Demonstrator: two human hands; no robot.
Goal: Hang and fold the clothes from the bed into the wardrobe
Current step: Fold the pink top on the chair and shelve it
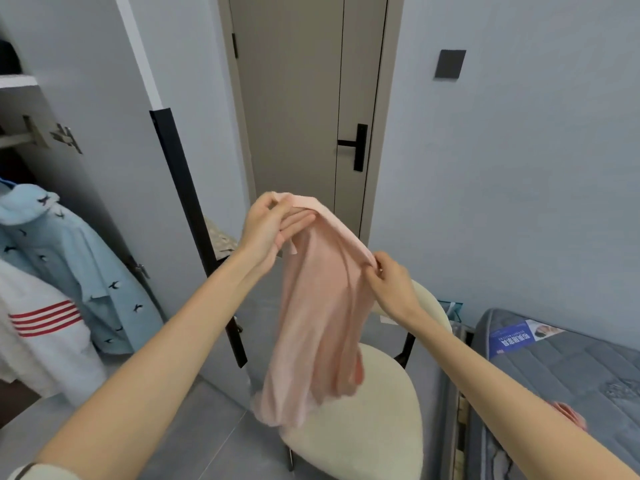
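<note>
Wardrobe [104, 98] stands open at far left, with a pale blue bird-print shirt [69, 244] and a white red-striped top [45, 341] hanging inside. Left hand [266, 226] pinches the top corner of a pink garment [318, 323]. Right hand [394, 285] pinches its edge lower down. The cloth dangles over a cream chair [374, 427]. Grey mattress [571, 368] at right holds another pink piece [568, 414].
</note>
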